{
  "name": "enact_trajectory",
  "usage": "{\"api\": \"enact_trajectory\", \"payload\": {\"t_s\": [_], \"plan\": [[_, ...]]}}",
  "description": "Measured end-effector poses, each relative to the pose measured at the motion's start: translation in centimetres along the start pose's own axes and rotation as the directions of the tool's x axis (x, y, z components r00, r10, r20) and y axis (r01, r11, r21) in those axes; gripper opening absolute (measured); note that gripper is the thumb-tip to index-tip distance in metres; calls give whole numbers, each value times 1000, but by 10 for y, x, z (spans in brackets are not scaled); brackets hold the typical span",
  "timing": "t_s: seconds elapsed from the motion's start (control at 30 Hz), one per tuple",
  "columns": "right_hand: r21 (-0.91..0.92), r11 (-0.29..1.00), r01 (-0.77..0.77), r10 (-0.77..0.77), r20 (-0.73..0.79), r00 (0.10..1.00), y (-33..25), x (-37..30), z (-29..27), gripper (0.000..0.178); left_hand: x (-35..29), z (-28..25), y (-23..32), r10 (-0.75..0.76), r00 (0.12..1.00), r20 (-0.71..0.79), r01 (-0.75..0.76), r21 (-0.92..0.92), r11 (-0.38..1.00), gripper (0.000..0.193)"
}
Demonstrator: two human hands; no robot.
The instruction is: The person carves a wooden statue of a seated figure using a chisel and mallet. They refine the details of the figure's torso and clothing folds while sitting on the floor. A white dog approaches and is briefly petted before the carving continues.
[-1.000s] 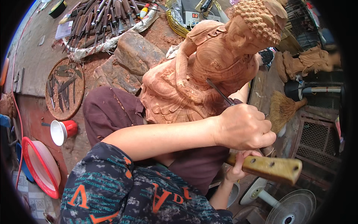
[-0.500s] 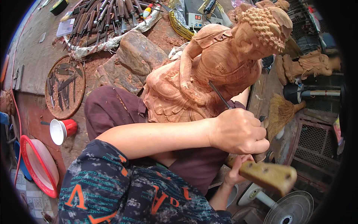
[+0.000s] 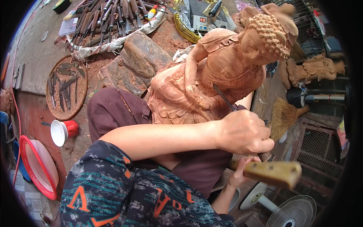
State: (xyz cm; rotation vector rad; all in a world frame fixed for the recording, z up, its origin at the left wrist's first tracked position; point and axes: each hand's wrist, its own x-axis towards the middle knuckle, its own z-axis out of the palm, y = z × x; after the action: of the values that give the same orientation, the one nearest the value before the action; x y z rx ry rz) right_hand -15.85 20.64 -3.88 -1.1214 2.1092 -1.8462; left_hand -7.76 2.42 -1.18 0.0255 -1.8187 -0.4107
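Note:
My left hand (image 3: 245, 131) is closed around the handle of a carving chisel (image 3: 224, 97), its thin dark shaft slanting up and left. The chisel's tip meets the lap area of a carved reddish-wood seated figure (image 3: 223, 62) with curled hair, which leans against my legs. Below the left hand, my right hand (image 3: 241, 176) grips a yellowish wooden mallet (image 3: 273, 173) with dark dents along its side. The mallet lies close to the butt of the chisel handle; whether they touch I cannot tell.
Many chisels (image 3: 113, 17) lie at the back left, with a round tray (image 3: 85, 96) of small blades nearer. A red-and-white cup (image 3: 69, 130) and pink basin (image 3: 43, 160) are at left. To the right are a straw broom (image 3: 284, 116), smaller carving (image 3: 315, 70) and fan (image 3: 293, 212).
The mallet's far end has swung slightly upward in my right hand. The figure and my left hand with the chisel sit marginally farther right in the picture.

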Motion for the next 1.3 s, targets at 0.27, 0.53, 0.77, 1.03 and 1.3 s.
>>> {"api": "enact_trajectory", "payload": {"t_s": [0.27, 0.53, 0.77, 1.03, 1.3], "plan": [[-234, 968, 88, -60, 123, 991, 3, 2, -13, 37, -1, -1, -3, -9, 1000, 23, 9, 23, 1000, 20], [-169, 985, 41, -18, 137, 990, 8, -6, -18, 45, -2, -7, -5, -1, 999, 32, 1, -1, 1000, 20], [-352, 931, 93, -21, 201, 979, 9, -6, -16, 47, -5, -13, -4, -3, 1000, 27, 4, -46, 999, 19], [-542, 765, 347, -209, 301, 931, 4, -4, -13, 35, -13, -28, -12, 35, 999, 28, -33, -77, 996, 20], [-67, 991, 120, -117, 42, 992, -9, -15, 5, 55, -5, -23, 18, 18, 998, 64, -9, -146, 989, 21]]}}
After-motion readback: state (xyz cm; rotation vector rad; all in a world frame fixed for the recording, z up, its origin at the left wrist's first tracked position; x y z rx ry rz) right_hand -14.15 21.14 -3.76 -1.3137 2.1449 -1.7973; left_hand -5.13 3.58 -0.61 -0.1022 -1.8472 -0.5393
